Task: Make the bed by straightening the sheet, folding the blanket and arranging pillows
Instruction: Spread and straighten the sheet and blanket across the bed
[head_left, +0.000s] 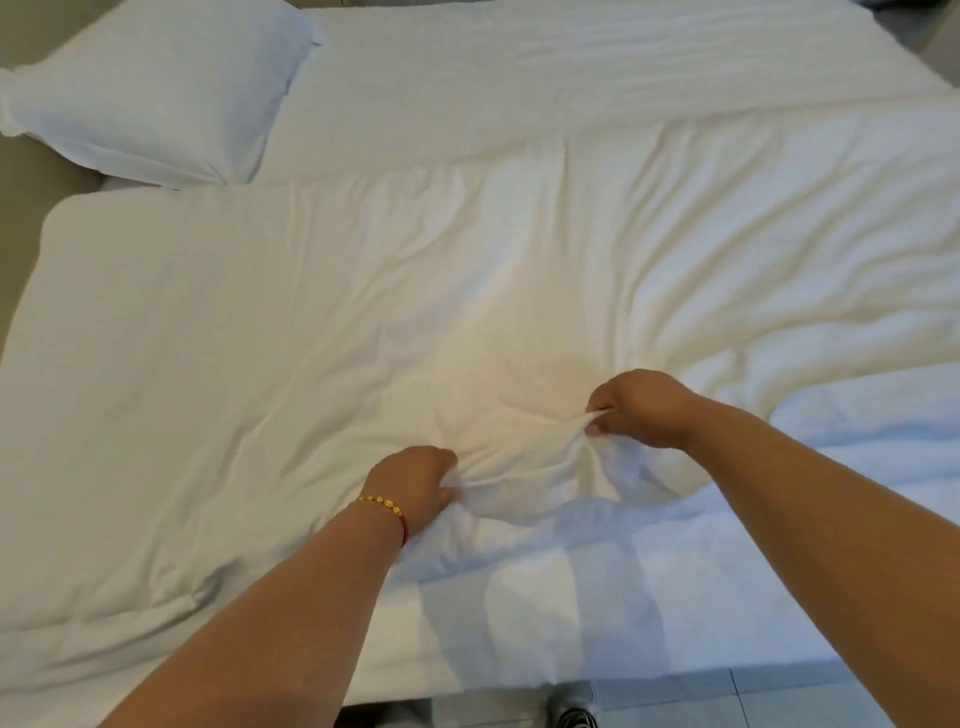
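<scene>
A white blanket lies spread and wrinkled across most of the bed. My left hand, with a gold bracelet at the wrist, grips a bunch of the blanket's near edge. My right hand pinches a fold of the same blanket a little farther right and higher. Creases fan out from both grips. The white sheet shows bare along the far side and at the near right. One white pillow lies at the far left corner.
The bed's near edge runs along the bottom, with pale floor tiles beyond it. A grey shoe shows at the bottom centre. A beige surface borders the bed on the left.
</scene>
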